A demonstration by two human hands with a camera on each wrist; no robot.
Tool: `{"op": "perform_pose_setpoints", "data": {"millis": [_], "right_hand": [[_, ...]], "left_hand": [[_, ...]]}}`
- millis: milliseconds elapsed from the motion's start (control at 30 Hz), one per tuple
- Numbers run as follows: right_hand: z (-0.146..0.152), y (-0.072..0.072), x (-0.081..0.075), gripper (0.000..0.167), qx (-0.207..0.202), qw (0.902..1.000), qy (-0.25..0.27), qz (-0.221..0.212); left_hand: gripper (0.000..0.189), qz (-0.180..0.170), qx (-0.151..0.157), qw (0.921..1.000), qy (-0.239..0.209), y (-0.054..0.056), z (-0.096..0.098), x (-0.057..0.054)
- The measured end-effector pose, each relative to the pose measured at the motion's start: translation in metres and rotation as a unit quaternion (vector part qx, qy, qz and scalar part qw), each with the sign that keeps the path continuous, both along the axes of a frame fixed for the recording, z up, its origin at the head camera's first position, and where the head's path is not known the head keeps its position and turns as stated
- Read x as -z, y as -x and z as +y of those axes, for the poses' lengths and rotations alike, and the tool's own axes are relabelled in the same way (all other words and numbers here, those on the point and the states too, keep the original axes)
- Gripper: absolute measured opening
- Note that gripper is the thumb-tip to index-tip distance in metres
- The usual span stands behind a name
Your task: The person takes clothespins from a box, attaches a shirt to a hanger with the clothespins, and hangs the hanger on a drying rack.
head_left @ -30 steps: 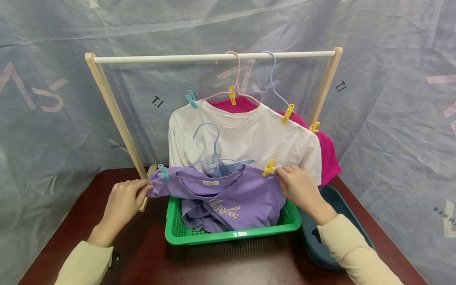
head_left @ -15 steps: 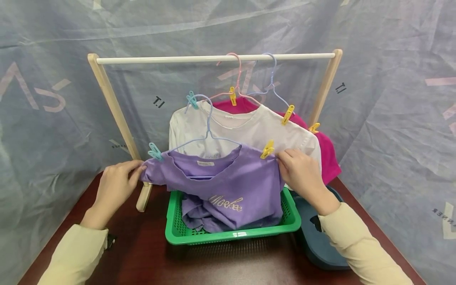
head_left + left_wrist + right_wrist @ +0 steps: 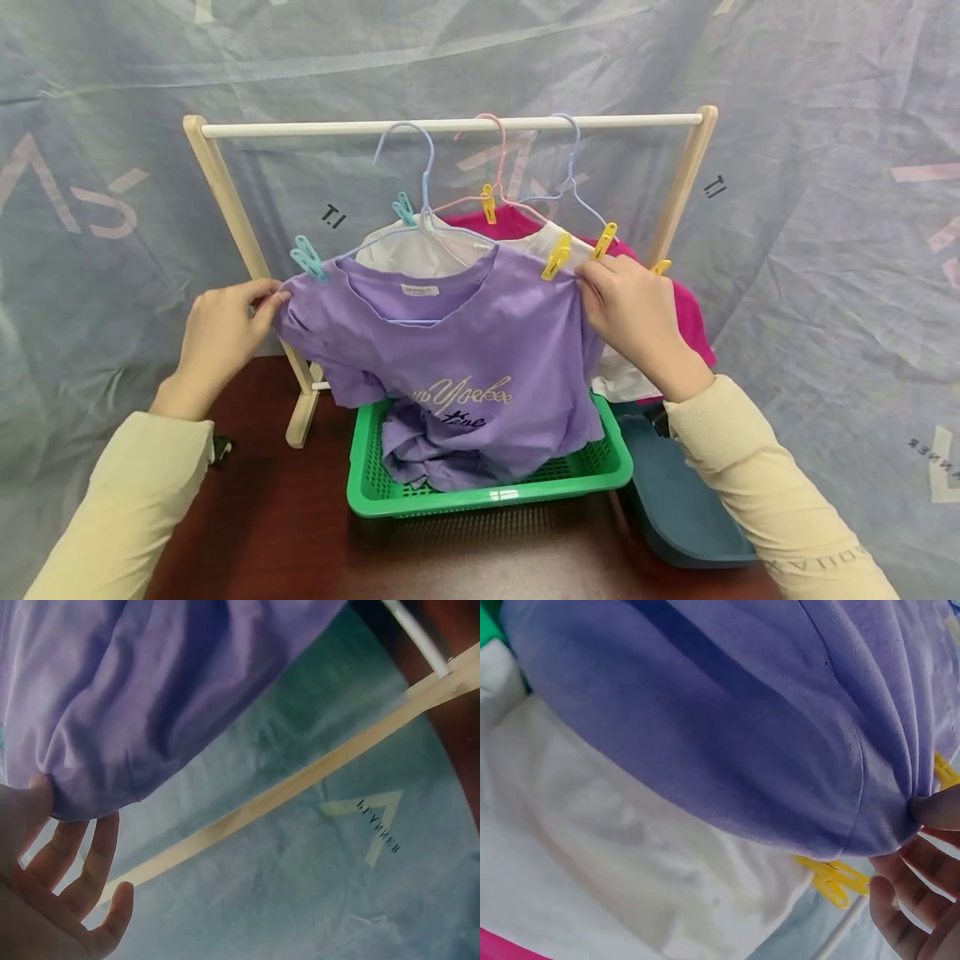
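Note:
A purple T-shirt hangs spread between both hands on a blue wire hanger. My left hand pinches its left shoulder end, thumb over the cloth in the left wrist view. At the other shoulder, my right hand pinches the fabric near the sleeve seam. A light-blue clothespin clips the left shoulder and a yellow clothespin the right. The hanger's hook stands close to the white rail; whether they touch I cannot tell. The shirt's lower part lies bunched in the green basket.
On the rack's rail hang a pink hanger with a white shirt and another blue hanger with a magenta shirt. A dark blue bin stands right of the basket. Wooden rack legs rise at both sides.
Both hands have lifted the purple T-shirt and its hanger up out of the basket toward the rail. The hook has risen from in front of the white shirt to about rail height.

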State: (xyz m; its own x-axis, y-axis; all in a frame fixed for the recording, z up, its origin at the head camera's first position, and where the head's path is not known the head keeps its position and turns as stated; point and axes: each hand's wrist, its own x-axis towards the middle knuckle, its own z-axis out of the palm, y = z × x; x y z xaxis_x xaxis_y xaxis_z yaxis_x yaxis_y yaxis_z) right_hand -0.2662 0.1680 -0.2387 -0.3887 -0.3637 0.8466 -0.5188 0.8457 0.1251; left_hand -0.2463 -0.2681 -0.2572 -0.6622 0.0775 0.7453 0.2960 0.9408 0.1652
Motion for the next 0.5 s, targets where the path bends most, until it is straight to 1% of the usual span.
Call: {"op": "perform_pose_setpoints", "data": {"millis": [67, 133, 300, 400, 500], "right_hand": [[-0.003, 0.001, -0.007, 0.01, 0.0, 1.0, 0.004, 0.001], [-0.006, 0.003, -0.014, 0.011, 0.002, 0.9999, 0.012, 0.0], [-0.015, 0.005, -0.028, 0.014, 0.019, 0.9987, 0.038, -0.027], [-0.02, 0.008, -0.035, 0.015, 0.031, 0.9975, 0.04, -0.049], [-0.025, 0.011, -0.041, 0.016, 0.04, 0.9966, 0.039, -0.06]], "left_hand": [[0.019, 0.001, -0.004, 1.0, -0.008, 0.003, -0.001, -0.007], [0.022, -0.006, -0.007, 0.9998, -0.02, 0.006, -0.001, -0.014], [0.025, -0.022, -0.015, 0.9985, -0.048, 0.017, -0.004, -0.026], [0.026, -0.026, -0.029, 0.9975, -0.058, 0.022, -0.006, -0.032], [0.029, -0.037, -0.049, 0.9956, -0.071, 0.027, -0.006, -0.038]]}}
